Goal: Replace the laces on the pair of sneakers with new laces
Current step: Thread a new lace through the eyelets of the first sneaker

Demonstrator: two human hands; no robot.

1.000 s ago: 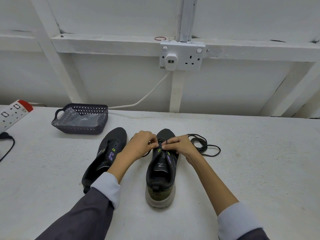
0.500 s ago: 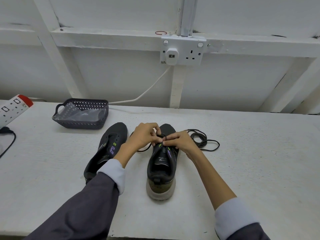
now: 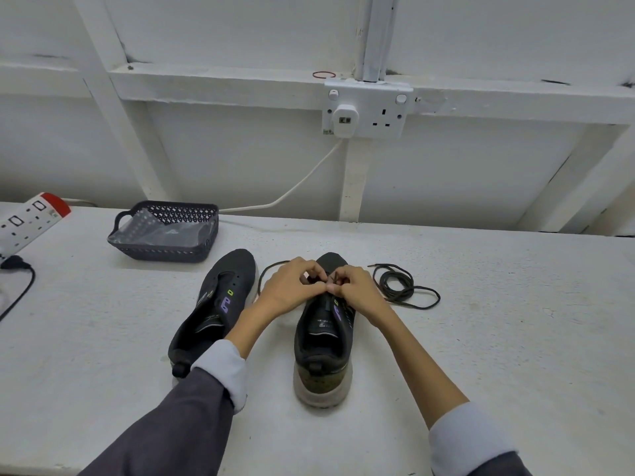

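Sneakers are what we start with, a dark pair on the white worktop (image 3: 481, 321). The right sneaker (image 3: 323, 341) stands upright with its heel towards us and its toe pointing away, and we place everything else from it.

Both hands meet over its front eyelets, near the toe. The left hand (image 3: 292, 286) comes in from the left, wrist bent inward and knuckles up. Its fingers (image 3: 311, 269) are curled tight and pinch a dark lace (image 3: 267, 269), which loops out to the left of the right sneaker's toe. The right hand (image 3: 357, 290) mirrors it from the other side, its fingers clenched and pinching the same lace at the eyelets. We see the two thumbs touching each other. Both forearms stretch forward, with pale cuffs pushed back from the wrists, and the left forearm crosses the heel of the left sneaker (image 3: 220, 304).

That left sneaker lies just to the left of the right sneaker, angled a little, its tongue and eyelets showing. Just to the right of the right sneaker's toe we find a coiled lace (image 3: 391, 292) lying loose on the worktop. Beyond and to the left sits a dark basket (image 3: 165, 249) holding clear plastic. Further left is a power strip (image 3: 27, 218), and a wall socket (image 3: 367, 111) is mounted on the wall behind.
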